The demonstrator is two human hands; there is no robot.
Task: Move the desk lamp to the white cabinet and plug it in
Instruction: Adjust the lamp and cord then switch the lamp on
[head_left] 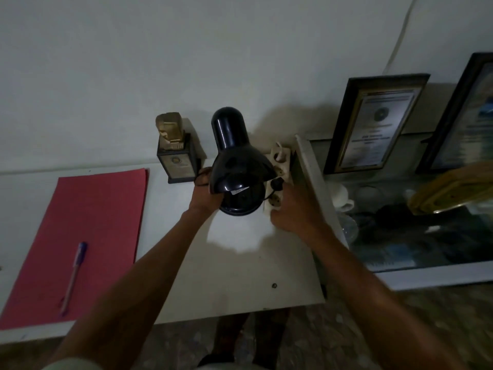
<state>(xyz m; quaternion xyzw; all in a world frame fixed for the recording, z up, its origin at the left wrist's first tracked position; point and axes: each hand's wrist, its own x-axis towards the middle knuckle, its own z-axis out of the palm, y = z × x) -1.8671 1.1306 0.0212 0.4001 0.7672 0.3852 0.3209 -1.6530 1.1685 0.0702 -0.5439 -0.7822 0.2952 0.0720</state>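
A black desk lamp (pixel 237 161) stands on a white top (pixel 240 263), close to the wall. It throws a pool of light on the surface in front of it. My left hand (pixel 205 194) is closed around the lamp under the left side of the shade, by the round base (pixel 240 206). A white power strip (pixel 281 161) lies just right of the lamp with a black plug (pixel 277 184) in it and a white plug at its far end. My right hand (pixel 296 212) curls on the strip's near end.
A red folder (pixel 88 231) with a purple pen (pixel 74 273) on it lies at the left. A gold trophy (pixel 174 153) stands left of the lamp. At the right is a glass case with a white frame (pixel 314 177), with framed certificates (pixel 373 124) leaning on the wall.
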